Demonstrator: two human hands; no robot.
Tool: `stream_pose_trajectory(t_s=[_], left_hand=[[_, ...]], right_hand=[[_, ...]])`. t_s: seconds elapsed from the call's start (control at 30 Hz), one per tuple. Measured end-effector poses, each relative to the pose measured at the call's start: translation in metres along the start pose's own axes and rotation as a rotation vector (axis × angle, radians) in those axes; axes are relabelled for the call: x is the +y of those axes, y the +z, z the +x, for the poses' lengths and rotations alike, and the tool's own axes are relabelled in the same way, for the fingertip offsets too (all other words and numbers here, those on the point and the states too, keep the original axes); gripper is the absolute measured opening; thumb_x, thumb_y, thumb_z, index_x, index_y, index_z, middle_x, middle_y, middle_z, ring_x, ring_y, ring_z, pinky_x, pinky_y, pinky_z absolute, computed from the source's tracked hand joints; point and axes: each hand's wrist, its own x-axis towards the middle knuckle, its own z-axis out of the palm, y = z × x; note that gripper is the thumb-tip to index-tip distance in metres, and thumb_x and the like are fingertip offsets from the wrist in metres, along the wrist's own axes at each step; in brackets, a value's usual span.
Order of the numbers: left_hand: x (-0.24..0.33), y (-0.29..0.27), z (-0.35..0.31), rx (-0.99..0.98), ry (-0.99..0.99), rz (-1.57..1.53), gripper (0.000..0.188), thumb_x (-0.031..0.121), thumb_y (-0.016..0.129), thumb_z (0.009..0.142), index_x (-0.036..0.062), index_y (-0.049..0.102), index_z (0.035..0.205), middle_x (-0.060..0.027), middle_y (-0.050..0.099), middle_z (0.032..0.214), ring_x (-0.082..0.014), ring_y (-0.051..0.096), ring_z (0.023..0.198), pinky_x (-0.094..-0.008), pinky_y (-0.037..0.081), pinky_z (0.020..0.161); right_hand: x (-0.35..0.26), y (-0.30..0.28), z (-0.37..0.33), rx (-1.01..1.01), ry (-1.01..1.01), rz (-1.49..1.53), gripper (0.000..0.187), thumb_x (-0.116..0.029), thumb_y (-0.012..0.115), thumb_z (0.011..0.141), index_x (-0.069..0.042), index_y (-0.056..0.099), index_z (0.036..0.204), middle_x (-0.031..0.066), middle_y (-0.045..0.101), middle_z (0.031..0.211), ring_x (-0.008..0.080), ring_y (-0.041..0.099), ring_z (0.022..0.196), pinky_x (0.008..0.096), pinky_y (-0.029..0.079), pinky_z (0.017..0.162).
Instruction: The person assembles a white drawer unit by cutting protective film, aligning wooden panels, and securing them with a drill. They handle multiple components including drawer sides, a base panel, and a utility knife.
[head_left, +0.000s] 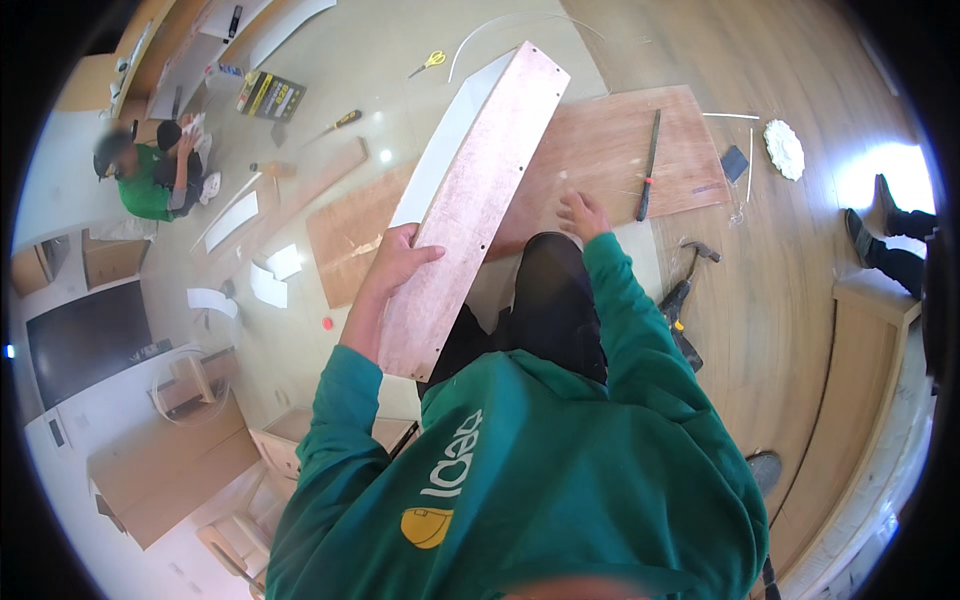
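Though the left hand (395, 265) has most fingers hidden, its thumb clamps a long board (480, 190), slanted over the lap (555, 290). Right hand (583, 217) looks empty, fingers half curled, can't tell if it's touching the plywood sheet (600, 150) below. Wood-look floor (770, 330) beyond, and somebody's legs (912, 225) cut off far right.

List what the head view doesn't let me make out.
- Head view: left hand, some fingertips hidden behind the wooden piece.
- Head view: dark spots along that piece, too small to tell screws from holes.
- Head view: bystander, upper body cut off by right edge.
- Head view: co-worker, handheld item too small.
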Motion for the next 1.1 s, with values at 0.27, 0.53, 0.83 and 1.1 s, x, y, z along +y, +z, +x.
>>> stream_pose_trajectory(t_s=[0.27, 0.53, 0.83, 1.1], left_hand=[[-0.052, 0.01, -0.11, 0.069, -0.018, 0.29, 0.029, 0.016, 0.077, 0.07, -0.0009, 0.065, 0.09, -0.0187, 0.064, 0.077, -0.0253, 0.063, 0.069, -0.0382, 0.048, 0.068], [-0.103, 0.014, -0.201, -0.074, 0.106, 0.315, 0.033, 0.016, 0.071, 0.077, 0.0039, 0.064, 0.107, -0.0225, 0.067, 0.09, -0.041, 0.064, 0.086, -0.0459, 0.051, 0.077], [-0.121, 0.028, -0.236, 0.021, 0.131, 0.35, 0.026, 0.015, 0.066, 0.082, 0.0033, 0.06, 0.105, -0.0216, 0.066, 0.092, -0.042, 0.063, 0.087, -0.0492, 0.051, 0.077], [-0.125, 0.027, -0.246, 0.072, 0.097, 0.327, 0.024, 0.018, 0.065, 0.083, 0.005, 0.059, 0.102, -0.0205, 0.066, 0.088, -0.0416, 0.064, 0.084, -0.0498, 0.051, 0.075]], right_hand=[[-0.052, 0.048, 0.005, 0.548, -0.573, -0.325, 0.079, -0.049, 0.071, 0.081, 0.004, 0.046, 0.135, 0.0235, 0.058, 0.125, 0.0351, 0.053, 0.119, 0.0427, 0.041, 0.102], [-0.091, 0.013, -0.01, 0.119, -0.304, -1.62, 0.085, -0.045, 0.077, 0.068, 0.002, 0.05, 0.133, 0.0234, 0.056, 0.131, 0.0345, 0.053, 0.123, 0.0402, 0.043, 0.103], [-0.098, 0.089, 0.087, -0.317, -0.094, -1.851, 0.101, -0.058, 0.078, 0.065, 0.01, 0.048, 0.133, 0.0287, 0.054, 0.132, 0.0373, 0.056, 0.12, 0.0385, 0.045, 0.101], [-0.09, 0.134, 0.106, -0.315, -0.229, -1.993, 0.079, -0.041, 0.081, 0.063, 0.009, 0.058, 0.121, 0.0279, 0.06, 0.122, 0.0364, 0.059, 0.116, 0.039, 0.046, 0.1]])
